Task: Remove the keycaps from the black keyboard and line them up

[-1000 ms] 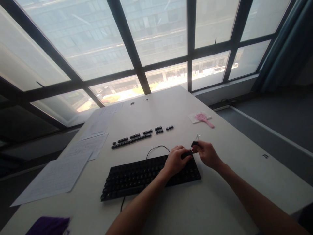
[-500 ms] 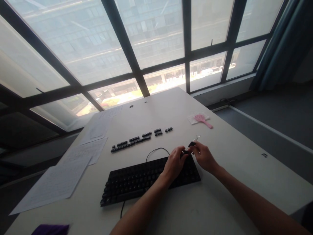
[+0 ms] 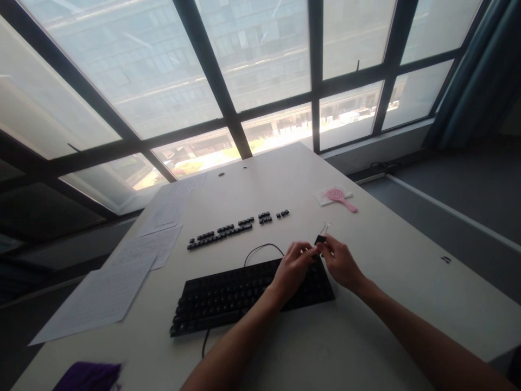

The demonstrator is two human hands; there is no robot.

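A black keyboard (image 3: 228,304) lies at an angle on the white desk, with both of my hands over its upper right corner. My right hand (image 3: 338,262) pinches a black binder clip (image 3: 320,239) whose silver wire handles point up and away. Against the right fingertips, my left hand (image 3: 293,266) has its fingers closed together; what they hold, if anything, is hidden. Beyond the keyboard, several loose black keycaps (image 3: 220,235) are laid out in rows. Part of the keyboard's right side is covered by my left hand and forearm.
A pink hairbrush (image 3: 336,195) rests on a white wrapper at the right. Printed papers (image 3: 97,296) cover the desk's left side. Something purple (image 3: 87,376) lies at the near left. A cable (image 3: 264,247) loops behind the keyboard. Large windows (image 3: 277,54) stand past the desk's far end.
My left fingers have come closer against the right fingertips. The binder clip has turned slightly more upright in my right hand. The whole view has shifted a little.
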